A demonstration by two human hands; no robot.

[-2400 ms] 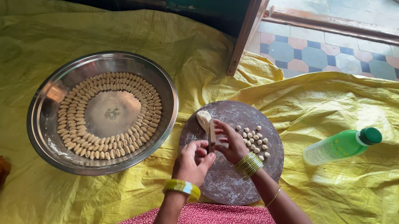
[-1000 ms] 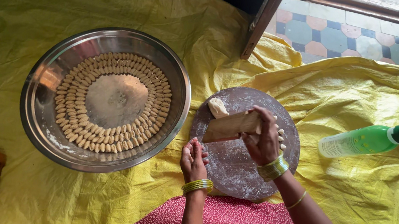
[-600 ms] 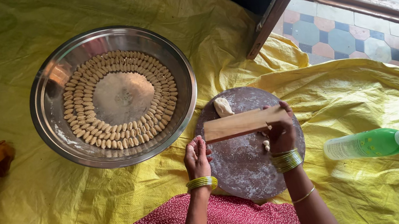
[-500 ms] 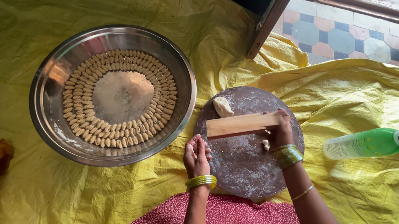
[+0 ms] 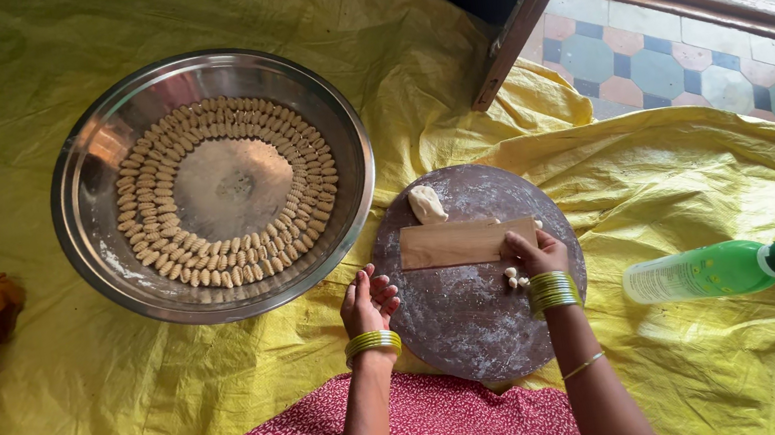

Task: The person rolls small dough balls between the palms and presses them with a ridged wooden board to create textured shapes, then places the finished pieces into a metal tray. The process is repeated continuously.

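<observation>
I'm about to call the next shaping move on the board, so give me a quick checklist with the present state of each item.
1. Wooden block flat on the round board: ok, it lies across the upper half.
2. Right hand on the block: ok, fingers rest on its right end.
3. Left hand free: ok, it sits at the board's left edge, seemingly holding nothing.
4. Dough lump within reach: ok, just above the block's left end.
5. Small dough pieces ready: ok, a few lie beside the right wrist; count cannot tell.
6. Space in the steel tray: ok, shaped pieces ring the bare centre.
</observation>
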